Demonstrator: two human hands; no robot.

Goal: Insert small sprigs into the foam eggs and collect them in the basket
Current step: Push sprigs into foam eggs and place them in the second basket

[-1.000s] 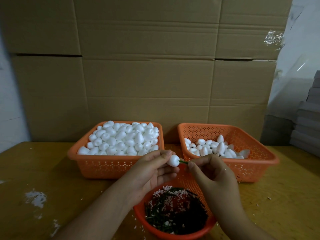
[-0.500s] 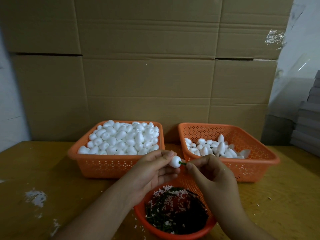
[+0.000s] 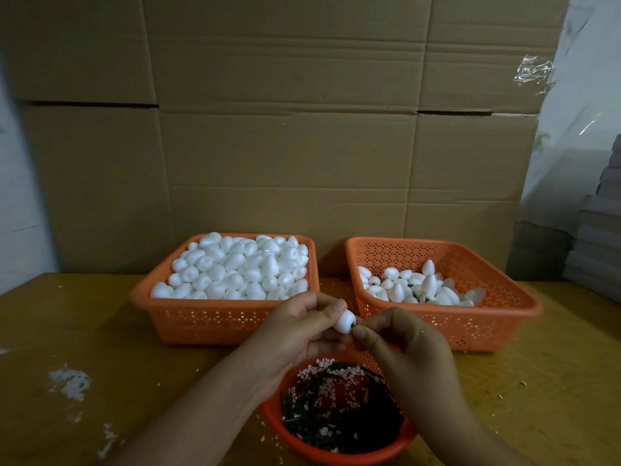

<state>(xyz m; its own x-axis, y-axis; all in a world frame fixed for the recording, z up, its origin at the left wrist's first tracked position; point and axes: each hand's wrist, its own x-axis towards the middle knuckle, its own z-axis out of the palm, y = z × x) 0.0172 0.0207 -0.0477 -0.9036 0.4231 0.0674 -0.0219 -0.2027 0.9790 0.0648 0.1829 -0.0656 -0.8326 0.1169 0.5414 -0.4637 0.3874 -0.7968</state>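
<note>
While the egg (image 3: 343,321) is pinched in the left hand (image 3: 302,334), a sprig (image 3: 353,326) is pressed in by the right hand's (image 3: 403,338) pinching fingertips; dropping into the right basket (image 3: 504,326) is judged next.

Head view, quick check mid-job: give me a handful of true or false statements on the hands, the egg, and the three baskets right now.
1. The left hand holds a foam egg. True.
2. The right hand rests flat on the table. False: its fingertips pinch the green sprig at the egg.
3. The left basket is nearly empty. False: it is heaped with eggs.
4. The right basket holds fewer eggs. True.
5. The round basket holds dark sprigs. True.
</note>
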